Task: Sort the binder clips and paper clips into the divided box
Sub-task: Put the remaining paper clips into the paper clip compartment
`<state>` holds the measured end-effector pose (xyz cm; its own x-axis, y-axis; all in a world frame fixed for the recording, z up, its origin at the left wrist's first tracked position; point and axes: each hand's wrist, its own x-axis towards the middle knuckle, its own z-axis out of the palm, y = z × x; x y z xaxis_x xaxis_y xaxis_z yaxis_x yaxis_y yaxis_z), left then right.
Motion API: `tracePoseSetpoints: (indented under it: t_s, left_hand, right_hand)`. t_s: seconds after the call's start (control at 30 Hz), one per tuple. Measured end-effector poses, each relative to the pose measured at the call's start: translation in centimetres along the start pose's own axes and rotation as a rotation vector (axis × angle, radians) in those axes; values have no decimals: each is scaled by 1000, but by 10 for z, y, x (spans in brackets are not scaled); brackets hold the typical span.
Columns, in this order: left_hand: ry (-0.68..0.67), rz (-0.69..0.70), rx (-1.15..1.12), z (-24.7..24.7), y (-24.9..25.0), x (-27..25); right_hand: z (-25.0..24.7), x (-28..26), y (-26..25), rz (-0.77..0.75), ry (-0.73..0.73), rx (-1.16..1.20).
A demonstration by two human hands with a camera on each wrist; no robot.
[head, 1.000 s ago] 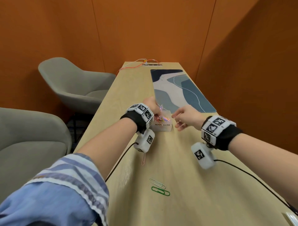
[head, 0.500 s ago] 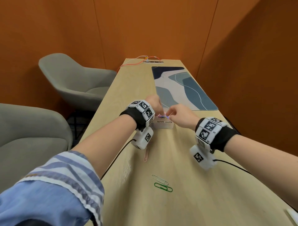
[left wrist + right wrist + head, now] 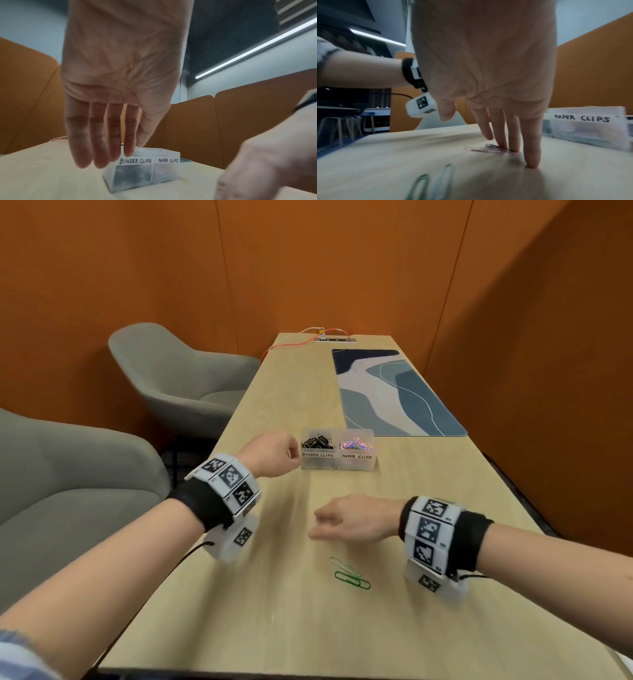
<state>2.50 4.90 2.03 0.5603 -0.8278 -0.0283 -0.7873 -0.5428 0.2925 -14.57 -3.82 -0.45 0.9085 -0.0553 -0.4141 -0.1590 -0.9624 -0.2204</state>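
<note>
Head view: my left hand, empty, fingers slack, rests beside the translucent plastic divided box; black binder clips fill its nearer cell, coloured paper clips the farther.

Right-wrist view: my right hand, fingers straight and holding nothing, presses a pale pink wire paper clip. I should drag it into a pinch.

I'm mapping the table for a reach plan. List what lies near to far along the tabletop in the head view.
green paper clip → silver paper clip → right hand → divided box → patterned mat → power strip
</note>
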Motion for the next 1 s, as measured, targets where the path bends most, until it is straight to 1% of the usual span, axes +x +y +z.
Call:
tracePoseSetpoints:
  t_s: [0.1, 0.2, 0.3, 0.4, 0.53, 0.7, 0.77, 0.8, 0.9, 1.0]
  left_hand:
    - [-9, -16, 0, 0, -9, -13]
    - [-7, -23, -6, 2, -8, -21]
    - [-6, -27, -37, 5, -2, -25]
    - [-12, -33, -47, 10, 4, -26]
    - [-35, -31, -54, 15, 14, -27]
    - [-60, -4, -14, 18, 20, -29]
    - [-59, 1, -21, 17, 19, -31]
    - [-55, 2, -30, 17, 18, -32]
    - [-31, 10, -46, 15, 11, -35]
    - [-30, 1, -44, 14, 4, -36]
  right_hand:
    - [24, -26, -4, -60, 34, -133]
    - [48, -40, 0, -108, 129, -208]
    - [53, -44, 9, -138, 215, -279]
    - [50, -45, 10, -163, 224, -367]
    - [43, -40, -5, -162, 253, -463]
    - [41, -30, -8, -85, 239, -447]
    - [34, -26, 0, -35, 230, -368]
    - [28, -24, 6, -3, 242, -272]
    - [1, -18, 33, 150, 320, 33]
    - [-31, -6, 67, 268, 438, 454]
